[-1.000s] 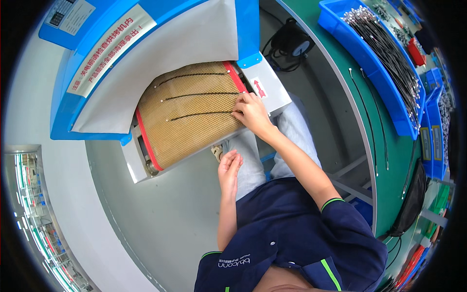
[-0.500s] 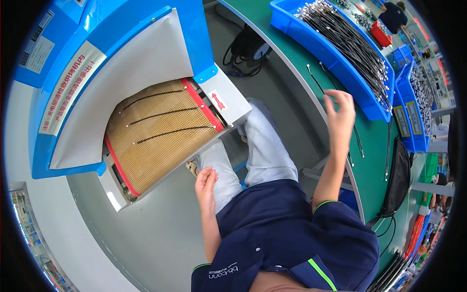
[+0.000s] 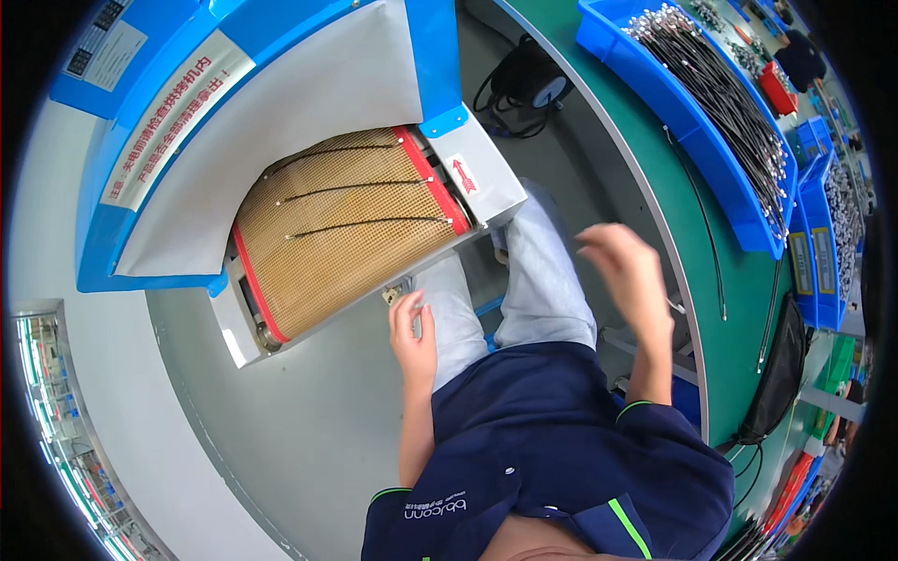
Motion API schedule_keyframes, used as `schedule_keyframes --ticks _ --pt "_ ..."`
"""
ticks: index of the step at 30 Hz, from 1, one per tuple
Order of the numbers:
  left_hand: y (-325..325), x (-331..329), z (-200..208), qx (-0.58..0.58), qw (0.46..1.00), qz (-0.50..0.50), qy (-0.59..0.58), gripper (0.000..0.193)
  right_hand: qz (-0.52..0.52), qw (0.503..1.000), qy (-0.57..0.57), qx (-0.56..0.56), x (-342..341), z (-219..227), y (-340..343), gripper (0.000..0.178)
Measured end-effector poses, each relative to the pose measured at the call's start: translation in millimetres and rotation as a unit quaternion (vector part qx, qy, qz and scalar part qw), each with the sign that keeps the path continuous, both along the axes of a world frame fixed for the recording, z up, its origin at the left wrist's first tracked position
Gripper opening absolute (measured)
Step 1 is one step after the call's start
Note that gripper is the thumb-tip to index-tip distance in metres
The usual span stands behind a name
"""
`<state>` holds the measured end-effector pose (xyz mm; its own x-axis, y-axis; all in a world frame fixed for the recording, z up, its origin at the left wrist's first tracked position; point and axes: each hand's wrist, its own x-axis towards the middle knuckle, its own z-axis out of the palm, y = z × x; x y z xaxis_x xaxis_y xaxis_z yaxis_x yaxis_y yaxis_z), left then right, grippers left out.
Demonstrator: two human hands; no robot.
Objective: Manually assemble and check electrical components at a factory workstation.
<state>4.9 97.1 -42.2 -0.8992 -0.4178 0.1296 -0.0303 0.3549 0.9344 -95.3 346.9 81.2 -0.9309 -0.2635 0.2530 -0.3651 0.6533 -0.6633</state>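
A thin, black, white-tipped cable (image 3: 369,222) is being judged light, flexible, best pinched near one end; left grip (image 3: 412,338) being held released, right grip (image 3: 631,273) being indeterminable.

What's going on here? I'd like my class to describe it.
A person sits between a blue machine and a green table. Three black cables lie apart on the machine's mesh belt. The left hand hovers, seemingly empty; the right hand, blurred, hangs near the table's edge, its grip unclear. More cables fill a blue bin.
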Motion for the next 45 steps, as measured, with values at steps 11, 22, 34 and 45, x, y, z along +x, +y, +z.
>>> schedule_keyframes --ticks 11,22,34,45 --pt "-19 3 35 -0.212 0.958 -0.158 -0.107 0.022 0.215 0.976 -0.019 0.018 4 -39 -38 0.015" --pt "9 -9 52 -0.013 0.985 -0.158 -0.066 0.017 0.295 0.953 0.066 0.009 5 -57 -62 0.014" --pt "10 -9 58 -0.006 0.985 -0.137 -0.101 0.009 0.316 0.945 0.044 -0.063 8 -62 -69 0.011" --pt "9 -14 45 -0.185 0.968 -0.139 0.098 0.017 0.334 0.926 -0.101 -0.146 6 -65 -64 0.010"
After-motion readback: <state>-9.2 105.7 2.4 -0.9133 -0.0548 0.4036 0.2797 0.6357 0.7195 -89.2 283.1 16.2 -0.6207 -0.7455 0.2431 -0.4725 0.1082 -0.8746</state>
